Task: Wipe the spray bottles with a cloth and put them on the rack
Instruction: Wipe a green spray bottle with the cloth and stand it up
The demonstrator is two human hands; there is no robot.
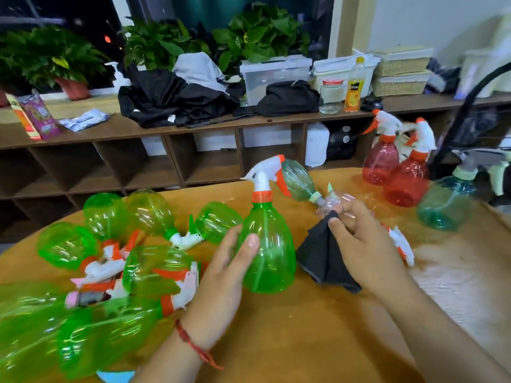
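Early going, by my reading: a heap of green spray bottles (110, 258) lies along the tabletop's (304, 341) near left edge, probably still to wipe. Mid-table, the left hand (221, 275) curls round the belly of one upright green bottle (266, 250). Just beside it the right hand (362, 244) pinches the dark cloth (323, 261), contact with the bottle unclear. Toward the far right edge two red bottles (381, 161) and a teal bottle (445, 203) stand upright, likely done; rack not made out.

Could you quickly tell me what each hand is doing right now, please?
Left hand: grips the upright green spray bottle.
Right hand: pinches the dark cloth.
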